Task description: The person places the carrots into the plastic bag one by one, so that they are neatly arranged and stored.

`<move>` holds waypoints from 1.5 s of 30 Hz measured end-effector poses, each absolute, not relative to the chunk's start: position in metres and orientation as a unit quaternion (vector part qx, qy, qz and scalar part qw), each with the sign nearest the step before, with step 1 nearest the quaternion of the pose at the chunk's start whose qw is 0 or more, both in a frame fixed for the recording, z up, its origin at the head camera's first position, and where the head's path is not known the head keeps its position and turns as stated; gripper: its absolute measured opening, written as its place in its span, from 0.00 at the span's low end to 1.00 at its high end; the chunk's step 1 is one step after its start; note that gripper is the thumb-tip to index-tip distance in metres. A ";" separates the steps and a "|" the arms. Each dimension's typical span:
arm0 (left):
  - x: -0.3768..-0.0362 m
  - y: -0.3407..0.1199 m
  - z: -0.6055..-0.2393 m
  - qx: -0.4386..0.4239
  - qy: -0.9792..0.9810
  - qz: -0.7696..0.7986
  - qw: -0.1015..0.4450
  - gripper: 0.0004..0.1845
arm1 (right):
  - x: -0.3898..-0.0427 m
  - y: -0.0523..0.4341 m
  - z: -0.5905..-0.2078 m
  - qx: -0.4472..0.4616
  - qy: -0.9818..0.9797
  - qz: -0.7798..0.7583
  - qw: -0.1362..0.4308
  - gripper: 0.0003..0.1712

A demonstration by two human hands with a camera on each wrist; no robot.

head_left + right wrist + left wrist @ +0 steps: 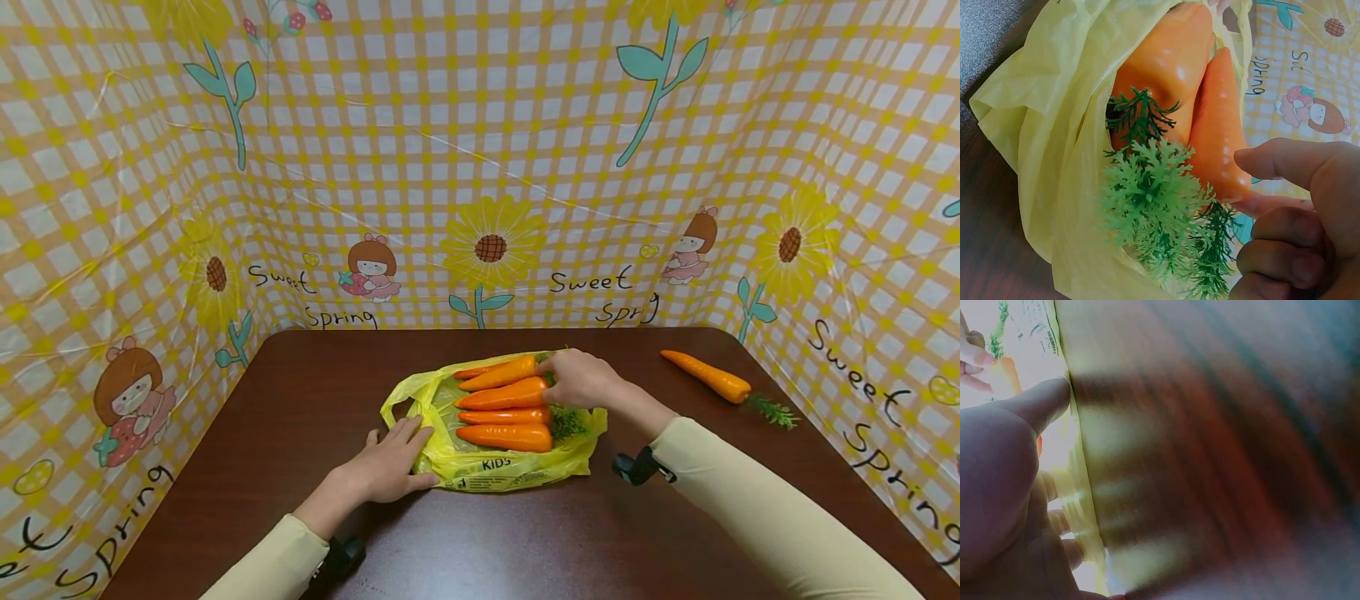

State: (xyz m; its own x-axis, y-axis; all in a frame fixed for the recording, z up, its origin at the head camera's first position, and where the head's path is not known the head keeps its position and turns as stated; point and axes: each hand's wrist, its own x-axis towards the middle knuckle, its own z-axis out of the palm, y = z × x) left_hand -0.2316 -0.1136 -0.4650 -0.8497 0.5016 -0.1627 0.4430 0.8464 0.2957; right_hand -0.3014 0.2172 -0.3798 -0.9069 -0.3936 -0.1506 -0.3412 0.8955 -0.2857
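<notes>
place: staged tabletop booth | evidence: dark wooden table (300, 500); checked "Sweet Spring" backdrop (480, 167) on three sides

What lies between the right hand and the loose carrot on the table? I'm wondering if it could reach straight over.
Nothing visible does. Bare table separates the right hand, at the leafy ends of the carrots on the bag, from the loose carrot to its right.

Orange carrots (504, 410) lie side by side in the flat yellow bag (491, 472).
</notes>
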 end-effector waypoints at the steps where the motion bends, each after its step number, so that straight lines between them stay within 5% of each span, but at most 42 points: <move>1: -0.231 -0.114 -0.465 0.248 0.953 0.126 0.117 0.42 | -0.301 0.217 -0.380 -0.189 0.968 -0.128 0.103 0.27; 45: -0.230 -0.114 -0.466 0.252 0.953 0.126 0.114 0.43 | -0.292 0.277 -0.346 -0.128 0.974 -0.185 0.014 0.26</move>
State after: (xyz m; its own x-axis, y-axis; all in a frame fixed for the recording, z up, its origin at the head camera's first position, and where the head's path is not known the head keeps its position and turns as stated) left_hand -0.2305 -0.1137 -0.4656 -0.8472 0.5086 -0.1537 0.4512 0.8414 0.2975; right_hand -0.2918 0.2773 -0.3462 -0.9669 -0.2545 0.0210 -0.2444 0.8988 -0.3639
